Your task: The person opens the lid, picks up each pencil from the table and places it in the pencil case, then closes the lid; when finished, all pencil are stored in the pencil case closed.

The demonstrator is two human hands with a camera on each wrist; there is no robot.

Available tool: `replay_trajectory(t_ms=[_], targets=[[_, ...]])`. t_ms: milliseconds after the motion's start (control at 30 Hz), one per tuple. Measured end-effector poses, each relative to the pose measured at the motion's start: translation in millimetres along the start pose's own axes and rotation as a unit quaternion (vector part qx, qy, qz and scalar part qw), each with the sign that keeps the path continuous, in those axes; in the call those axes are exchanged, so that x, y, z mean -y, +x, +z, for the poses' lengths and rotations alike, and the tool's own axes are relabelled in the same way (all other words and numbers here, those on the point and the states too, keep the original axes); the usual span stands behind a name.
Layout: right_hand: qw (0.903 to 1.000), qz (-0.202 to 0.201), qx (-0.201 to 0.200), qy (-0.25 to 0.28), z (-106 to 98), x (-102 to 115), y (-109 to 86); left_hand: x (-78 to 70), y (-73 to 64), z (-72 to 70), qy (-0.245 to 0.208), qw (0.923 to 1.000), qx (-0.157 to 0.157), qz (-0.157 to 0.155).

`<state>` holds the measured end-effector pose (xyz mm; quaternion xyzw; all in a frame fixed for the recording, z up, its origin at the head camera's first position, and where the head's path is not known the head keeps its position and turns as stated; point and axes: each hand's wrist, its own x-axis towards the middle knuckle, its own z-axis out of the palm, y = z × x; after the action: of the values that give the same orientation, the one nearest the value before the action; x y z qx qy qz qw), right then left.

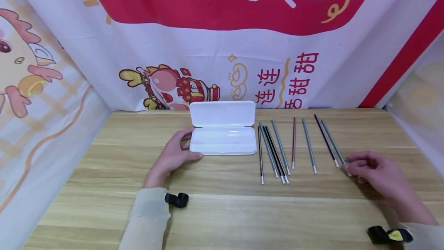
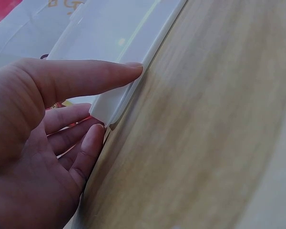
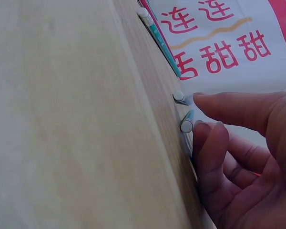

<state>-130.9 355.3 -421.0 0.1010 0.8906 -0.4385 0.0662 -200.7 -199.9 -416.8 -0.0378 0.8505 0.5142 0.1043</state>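
Observation:
A white pencil case (image 1: 223, 141) lies with its lid (image 1: 222, 114) raised, and nothing shows inside. My left hand (image 1: 177, 151) holds its left end, the thumb (image 2: 97, 78) over the front edge and the other fingers around the end. To the right of the case, several pencils with white eraser ends are spread out. My right hand (image 1: 378, 173) is at the eraser end of the rightmost teal pencil (image 1: 333, 144). In the right wrist view the fingertips are close beside that pencil's eraser (image 3: 187, 125), with the thumb apart from it.
Beside the teal pencil lies a dark blue pencil (image 1: 326, 140). Farther left are another teal pencil (image 1: 309, 146), a reddish pencil (image 1: 294, 142) and a cluster of black and teal ones near the case. A printed cloth (image 1: 215, 45) hangs behind the wooden table (image 1: 222, 223).

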Motion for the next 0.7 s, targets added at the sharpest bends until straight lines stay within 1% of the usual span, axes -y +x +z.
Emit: replay_trajectory(t_ms=[100,400,500,700], targets=[[0.9999,0.006,0.006,-0.011,-0.9,0.1,1.1,-0.5,-0.1,-0.1,-0.001,1.0000,0.001,0.001],[0.9992,0.014,0.032,-0.021,-4.4,-0.6,0.3,0.1,-1.0,0.0,-0.002,1.0000,0.005,0.002],[0.9990,0.013,0.030,-0.029,-3.9,0.5,-0.3,0.1,-1.3,0.0,-0.001,1.0000,0.004,0.000],[0.9978,0.011,0.017,-0.062,-3.3,4.2,-0.5,0.0,-1.7,-0.2,-0.003,1.0000,0.004,0.000]])
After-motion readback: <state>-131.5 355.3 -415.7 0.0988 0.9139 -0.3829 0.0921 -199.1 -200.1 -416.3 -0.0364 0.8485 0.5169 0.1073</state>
